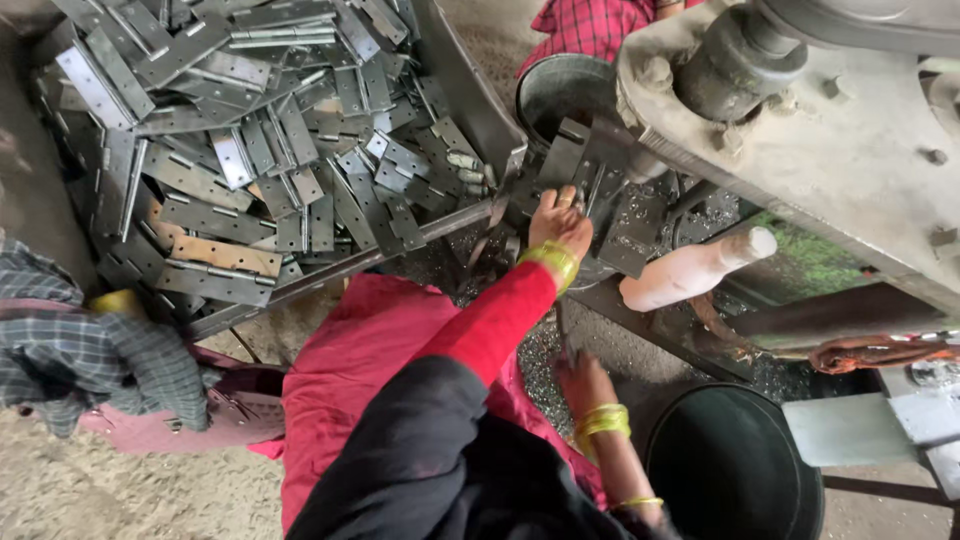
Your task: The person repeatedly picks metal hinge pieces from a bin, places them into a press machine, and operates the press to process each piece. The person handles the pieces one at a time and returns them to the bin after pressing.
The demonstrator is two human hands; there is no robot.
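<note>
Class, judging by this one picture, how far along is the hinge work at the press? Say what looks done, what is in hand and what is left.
Done: cannot be told; what the two buckets hold is not visible. In hand: the left hand reaches to hinge plates at the press; the right hand rests low beside the lap. Left: a big heap of hinges fills the tray.

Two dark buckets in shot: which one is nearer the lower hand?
The bucket at bottom right, just beside the right hand. The other bucket sits at the top, past the left hand at the machine.
</note>
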